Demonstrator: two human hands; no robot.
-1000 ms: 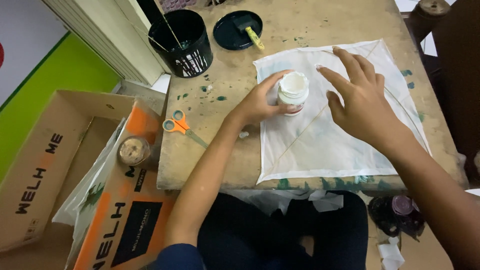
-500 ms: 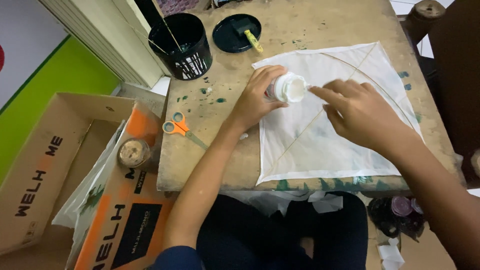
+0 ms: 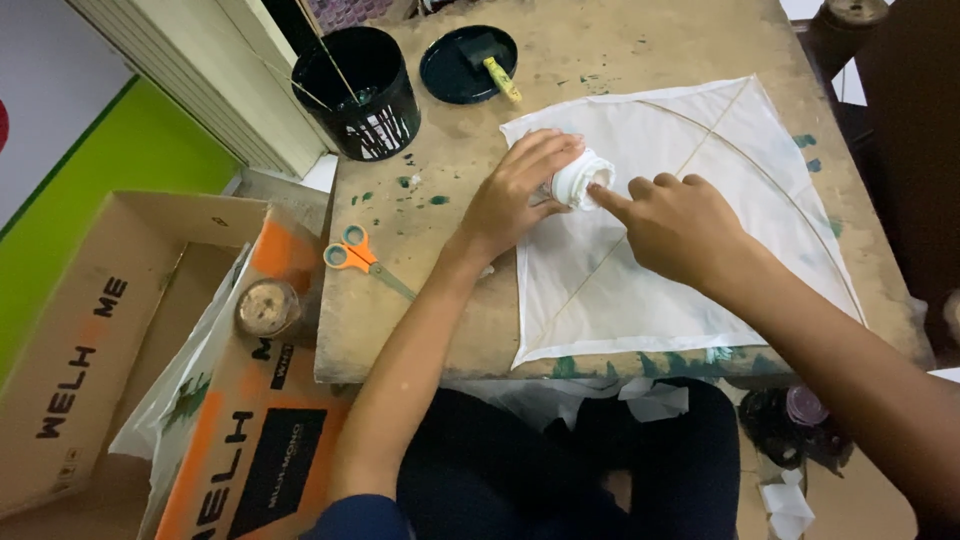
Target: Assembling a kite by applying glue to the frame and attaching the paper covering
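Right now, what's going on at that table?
A person sits at a paint-stained wooden table. The left hand holds a small white jar tipped on its side over a white kite, while the right hand pokes its index finger at the jar's mouth. Orange scissors lie to the left; a black bucket and a dark lid with a sponge brush sit at the back.

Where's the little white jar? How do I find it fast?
Look at the wooden table with the white kite spread on it. At the kite's left edge, the left hand grips a small white jar, and the right hand pokes a finger into it. It's the only white tub; the others are black.
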